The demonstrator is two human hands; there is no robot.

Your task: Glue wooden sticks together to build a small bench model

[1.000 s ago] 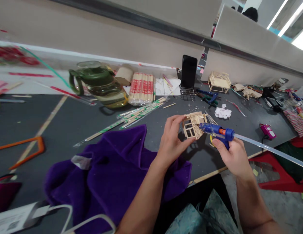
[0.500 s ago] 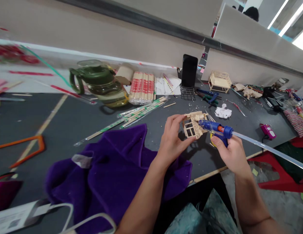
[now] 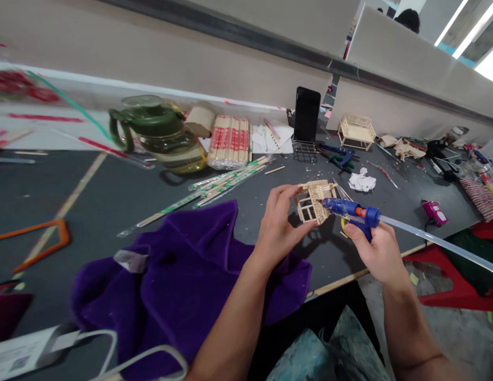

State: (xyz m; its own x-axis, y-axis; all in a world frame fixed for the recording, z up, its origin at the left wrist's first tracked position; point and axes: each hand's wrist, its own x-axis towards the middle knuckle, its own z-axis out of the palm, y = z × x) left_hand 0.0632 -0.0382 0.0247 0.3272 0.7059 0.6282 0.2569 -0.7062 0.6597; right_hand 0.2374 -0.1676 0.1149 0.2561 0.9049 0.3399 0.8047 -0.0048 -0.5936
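Just right of the frame's centre, the left hand (image 3: pixel 278 226) pinches a small wooden model (image 3: pixel 313 203) between thumb and half-spread fingers. The right hand (image 3: pixel 379 253) has its fingers curled round a blue glue gun (image 3: pixel 349 210), nozzle at the model's slats, above the grey worktop (image 3: pixel 127 185).

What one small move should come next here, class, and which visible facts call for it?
Probably the right hand should gently squeeze out a small dab of glue: it grips the blue glue gun, a clear glue stick juts from the gun's back, its front end points at the small wooden model, and the left hand holds that model.
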